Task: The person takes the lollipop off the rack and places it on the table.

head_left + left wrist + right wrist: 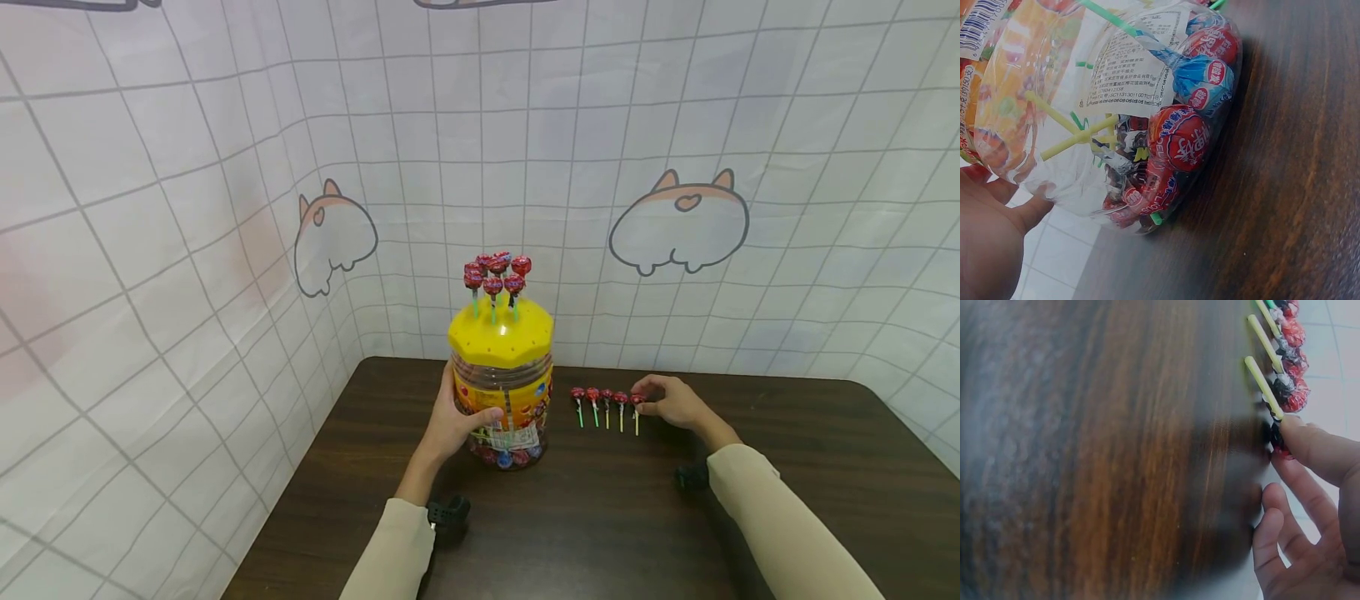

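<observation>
A clear plastic candy jar [517,392] with a yellow lid [501,337] stands upright on the table. My left hand [455,422] grips its side, thumb across the front label. Several red-wrapped lollipops [492,286] stick up out of the lid. Through the jar's base in the left wrist view, more lollipops [1182,137] in red and blue wrappers show inside. My right hand [671,403] pinches the rightmost lollipop [1263,387] of a row lying beside the jar, thumb and forefinger at its wrapped head. Its yellow stick points towards me.
The other lollipops of the row [607,400] lie side by side, heads away from me. Under everything is a dark wooden table [570,517]. A white gridded curtain [570,175] with cartoon animal prints hangs behind the table and along its left.
</observation>
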Available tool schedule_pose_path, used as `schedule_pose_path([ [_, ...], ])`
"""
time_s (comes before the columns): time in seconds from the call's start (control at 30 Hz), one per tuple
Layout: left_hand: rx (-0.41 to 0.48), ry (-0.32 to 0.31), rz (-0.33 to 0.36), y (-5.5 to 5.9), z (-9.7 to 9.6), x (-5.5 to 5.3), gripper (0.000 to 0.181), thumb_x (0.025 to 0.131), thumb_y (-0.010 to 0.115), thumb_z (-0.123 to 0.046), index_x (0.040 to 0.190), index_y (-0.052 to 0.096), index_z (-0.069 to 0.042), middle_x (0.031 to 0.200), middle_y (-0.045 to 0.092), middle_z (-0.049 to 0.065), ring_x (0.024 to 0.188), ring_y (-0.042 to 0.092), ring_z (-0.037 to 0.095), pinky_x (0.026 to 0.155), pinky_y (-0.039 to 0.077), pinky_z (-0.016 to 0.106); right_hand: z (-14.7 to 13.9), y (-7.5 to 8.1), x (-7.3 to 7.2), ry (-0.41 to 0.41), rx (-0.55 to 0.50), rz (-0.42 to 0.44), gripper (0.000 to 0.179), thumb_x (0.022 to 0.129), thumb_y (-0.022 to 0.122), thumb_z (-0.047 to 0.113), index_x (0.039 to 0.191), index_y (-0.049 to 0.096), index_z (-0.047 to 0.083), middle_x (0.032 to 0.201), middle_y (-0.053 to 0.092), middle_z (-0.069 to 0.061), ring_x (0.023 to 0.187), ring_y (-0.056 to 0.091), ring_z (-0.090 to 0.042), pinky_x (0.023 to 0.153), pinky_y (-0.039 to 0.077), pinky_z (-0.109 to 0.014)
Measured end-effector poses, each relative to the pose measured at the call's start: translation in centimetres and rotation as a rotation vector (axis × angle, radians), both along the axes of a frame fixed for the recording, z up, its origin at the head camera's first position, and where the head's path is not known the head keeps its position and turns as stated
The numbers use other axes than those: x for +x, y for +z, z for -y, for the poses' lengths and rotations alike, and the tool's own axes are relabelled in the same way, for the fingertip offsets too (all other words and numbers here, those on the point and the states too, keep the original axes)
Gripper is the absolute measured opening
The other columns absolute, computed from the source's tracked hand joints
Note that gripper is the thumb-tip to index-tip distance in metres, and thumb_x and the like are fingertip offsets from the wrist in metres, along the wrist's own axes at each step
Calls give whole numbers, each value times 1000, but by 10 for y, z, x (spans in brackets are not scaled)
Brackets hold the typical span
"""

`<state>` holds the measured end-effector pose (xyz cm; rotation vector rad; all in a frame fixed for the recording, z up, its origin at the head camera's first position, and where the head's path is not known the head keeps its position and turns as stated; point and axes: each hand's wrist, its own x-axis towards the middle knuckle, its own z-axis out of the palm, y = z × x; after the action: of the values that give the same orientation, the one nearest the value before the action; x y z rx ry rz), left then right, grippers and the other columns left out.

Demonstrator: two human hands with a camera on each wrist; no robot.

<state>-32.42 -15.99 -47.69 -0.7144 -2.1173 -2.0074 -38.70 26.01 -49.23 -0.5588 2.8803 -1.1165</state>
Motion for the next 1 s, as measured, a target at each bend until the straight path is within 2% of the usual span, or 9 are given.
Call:
schedule_pose_path([
  [0.2,-2,3,-6,-1,1,-1,104,84,86,-35,160,14,-42,149,45,1,130,53,23,112,46,47,0,-1,-1,7,-15,0,26,91,75,9,115,70,1,109,71,-17,105,64,-33,88,48,-44],
  [0.4,-1,4,-3,-1,0,-1,104,84,86,-36,159,15,-43,149,46,0,130,53,22,112,46,48,-2,0,1,-8,-52,13,30,93,74,12,121,68,0,116,70,-22,112,63,-41,94,49,-57],
  [0.47,1,4,-3,0,0,0,103,84,86,-35,159,15,-43,149,46,0,130,53,22,112,45,48,-3,2,1,-18,-58,19,33,95,73,14,123,67,0,118,69,-24,114,62,-43,93,50,-57],
  [0.57,2,3,-8,1,0,0,103,85,85,-35,159,15,-42,149,46,1,130,53,22,113,45,48,-4,9,2,-33,-67,36,36,98,70,16,129,63,-1,124,66,-27,113,63,-40,87,54,-49],
  [0.67,1,-1,-13,1,-1,0,103,85,85,-33,160,15,-41,149,46,2,130,53,23,113,46,48,2,29,5,-33,-112,46,38,102,65,17,134,59,-1,128,63,-30,108,64,-34,80,55,-41],
  [0.77,4,-1,-10,1,-1,0,103,85,85,-33,160,15,-41,149,46,2,130,53,23,113,45,48,14,61,11,-10,-156,13,37,104,61,19,136,58,1,129,62,-28,104,65,-29,77,56,-36],
  [1.0,12,-7,-5,0,0,-1,103,85,85,-32,160,15,-41,150,45,1,131,53,23,113,45,49,60,140,28,67,-165,-192,29,104,61,24,129,64,9,119,69,-17,94,66,-22,76,55,-32],
])
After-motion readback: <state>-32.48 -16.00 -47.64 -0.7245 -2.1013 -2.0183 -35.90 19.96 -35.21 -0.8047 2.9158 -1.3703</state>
